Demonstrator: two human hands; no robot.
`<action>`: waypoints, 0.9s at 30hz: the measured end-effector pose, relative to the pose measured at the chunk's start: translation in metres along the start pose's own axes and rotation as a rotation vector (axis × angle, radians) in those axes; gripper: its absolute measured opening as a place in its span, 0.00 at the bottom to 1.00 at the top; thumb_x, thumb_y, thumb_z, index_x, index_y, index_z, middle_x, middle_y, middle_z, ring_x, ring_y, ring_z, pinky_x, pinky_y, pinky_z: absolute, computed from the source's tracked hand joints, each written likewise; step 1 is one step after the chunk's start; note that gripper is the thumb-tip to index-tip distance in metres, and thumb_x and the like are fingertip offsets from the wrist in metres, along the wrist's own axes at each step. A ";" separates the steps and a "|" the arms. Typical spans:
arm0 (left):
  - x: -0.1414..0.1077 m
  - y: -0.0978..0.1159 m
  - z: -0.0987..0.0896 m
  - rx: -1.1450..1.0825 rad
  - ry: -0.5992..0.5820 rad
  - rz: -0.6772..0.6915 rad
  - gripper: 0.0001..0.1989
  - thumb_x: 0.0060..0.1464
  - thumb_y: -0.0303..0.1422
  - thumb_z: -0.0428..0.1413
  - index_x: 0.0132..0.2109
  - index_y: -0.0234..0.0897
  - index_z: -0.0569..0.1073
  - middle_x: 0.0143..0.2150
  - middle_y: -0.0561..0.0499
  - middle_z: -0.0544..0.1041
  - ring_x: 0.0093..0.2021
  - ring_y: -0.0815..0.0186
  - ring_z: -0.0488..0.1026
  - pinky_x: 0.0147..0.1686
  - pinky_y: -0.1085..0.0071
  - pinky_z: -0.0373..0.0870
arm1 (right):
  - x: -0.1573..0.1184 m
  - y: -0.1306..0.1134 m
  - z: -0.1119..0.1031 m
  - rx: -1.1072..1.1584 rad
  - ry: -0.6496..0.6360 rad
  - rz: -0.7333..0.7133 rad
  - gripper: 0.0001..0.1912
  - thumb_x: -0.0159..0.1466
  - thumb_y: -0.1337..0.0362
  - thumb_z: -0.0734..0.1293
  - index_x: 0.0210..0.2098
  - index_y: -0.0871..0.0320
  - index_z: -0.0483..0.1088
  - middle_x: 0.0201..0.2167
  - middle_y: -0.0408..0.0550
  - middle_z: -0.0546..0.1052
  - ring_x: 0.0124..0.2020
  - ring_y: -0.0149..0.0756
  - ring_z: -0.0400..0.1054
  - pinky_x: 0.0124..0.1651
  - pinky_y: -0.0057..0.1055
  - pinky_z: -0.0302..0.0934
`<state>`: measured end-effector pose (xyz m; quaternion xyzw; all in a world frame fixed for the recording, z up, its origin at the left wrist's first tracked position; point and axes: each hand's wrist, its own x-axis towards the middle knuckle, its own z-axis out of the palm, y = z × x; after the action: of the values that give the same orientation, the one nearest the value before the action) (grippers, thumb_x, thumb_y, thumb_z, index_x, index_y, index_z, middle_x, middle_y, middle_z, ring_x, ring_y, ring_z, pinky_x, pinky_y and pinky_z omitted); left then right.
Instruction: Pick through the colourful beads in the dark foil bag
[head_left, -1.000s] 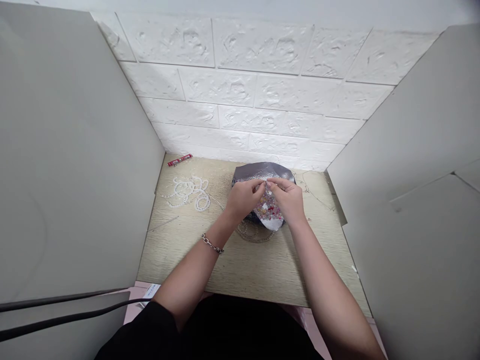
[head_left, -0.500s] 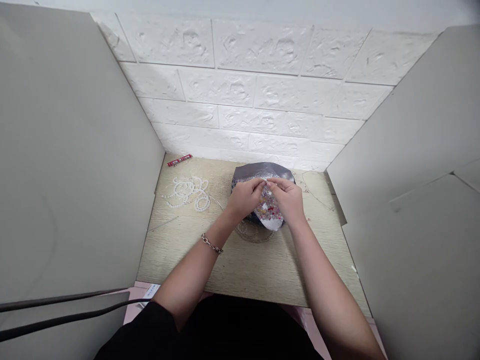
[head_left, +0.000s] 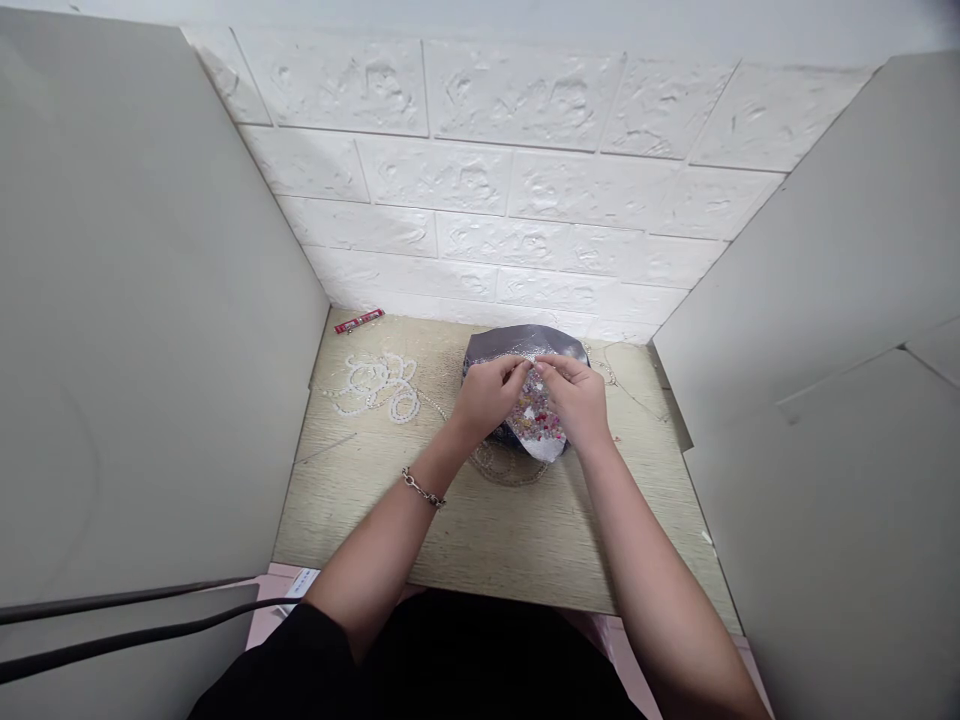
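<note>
My left hand and my right hand meet fingertip to fingertip over a silvery grey bag. Thumb and forefinger of each are pinched together, and whatever lies between them is too small to make out. Small beads in pink, red, yellow and white show below the fingers, on the bag's shiny silver surface. Partly hidden under the bag's near side is a coil of clear beads on the table. My hands cover the middle of the bag.
White strung beads lie looped on the wooden table, left of the bag. A small red packet rests at the back left corner. Thin strands lie right of the bag. Grey panels flank the table; a white brick-pattern wall stands behind.
</note>
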<state>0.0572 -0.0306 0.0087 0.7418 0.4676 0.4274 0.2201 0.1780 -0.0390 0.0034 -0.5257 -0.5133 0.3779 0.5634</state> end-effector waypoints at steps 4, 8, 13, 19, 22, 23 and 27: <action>0.000 0.000 0.000 -0.004 0.044 -0.014 0.15 0.51 0.37 0.43 0.34 0.34 0.72 0.26 0.51 0.73 0.26 0.72 0.66 0.25 0.77 0.59 | 0.000 0.001 0.000 0.023 -0.001 0.002 0.15 0.48 0.57 0.62 0.31 0.58 0.70 0.14 0.38 0.63 0.14 0.24 0.52 0.16 0.24 0.47; 0.000 -0.001 0.001 0.002 0.035 -0.011 0.15 0.51 0.37 0.43 0.34 0.35 0.72 0.25 0.51 0.73 0.25 0.72 0.66 0.25 0.77 0.58 | 0.000 0.002 0.000 0.040 0.007 0.005 0.14 0.48 0.57 0.63 0.31 0.58 0.70 0.14 0.38 0.63 0.14 0.24 0.52 0.16 0.24 0.47; 0.000 -0.001 0.001 0.014 0.020 -0.014 0.15 0.51 0.37 0.43 0.34 0.35 0.72 0.25 0.51 0.73 0.26 0.72 0.65 0.25 0.77 0.58 | 0.001 0.002 0.000 0.057 -0.008 0.003 0.13 0.48 0.58 0.63 0.30 0.58 0.70 0.14 0.39 0.64 0.14 0.24 0.54 0.17 0.24 0.48; 0.000 0.001 0.000 0.007 0.015 -0.018 0.15 0.51 0.37 0.43 0.34 0.34 0.72 0.26 0.51 0.73 0.26 0.71 0.66 0.25 0.77 0.58 | 0.001 0.002 0.000 0.067 -0.015 -0.005 0.13 0.48 0.58 0.63 0.30 0.58 0.70 0.16 0.39 0.65 0.16 0.25 0.56 0.18 0.25 0.50; 0.000 0.002 0.000 0.005 0.009 -0.022 0.16 0.51 0.37 0.43 0.34 0.34 0.72 0.26 0.51 0.73 0.26 0.71 0.66 0.26 0.77 0.58 | 0.001 0.002 0.001 0.064 -0.013 -0.014 0.12 0.48 0.58 0.63 0.30 0.58 0.70 0.16 0.40 0.66 0.16 0.25 0.55 0.18 0.25 0.50; 0.000 0.002 0.000 0.004 0.007 -0.024 0.16 0.51 0.37 0.43 0.34 0.34 0.72 0.26 0.51 0.73 0.26 0.71 0.66 0.25 0.77 0.58 | 0.001 0.002 0.001 0.064 -0.014 -0.015 0.12 0.48 0.58 0.63 0.30 0.58 0.70 0.16 0.40 0.65 0.16 0.25 0.55 0.18 0.25 0.50; -0.001 0.002 0.000 -0.001 0.008 -0.012 0.16 0.52 0.37 0.43 0.34 0.34 0.72 0.26 0.51 0.73 0.26 0.72 0.66 0.25 0.77 0.58 | 0.000 0.003 0.001 0.067 -0.023 -0.007 0.12 0.48 0.58 0.63 0.30 0.58 0.70 0.15 0.39 0.64 0.15 0.24 0.52 0.17 0.24 0.48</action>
<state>0.0580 -0.0321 0.0096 0.7370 0.4729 0.4293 0.2210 0.1776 -0.0381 0.0010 -0.5002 -0.5086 0.3991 0.5761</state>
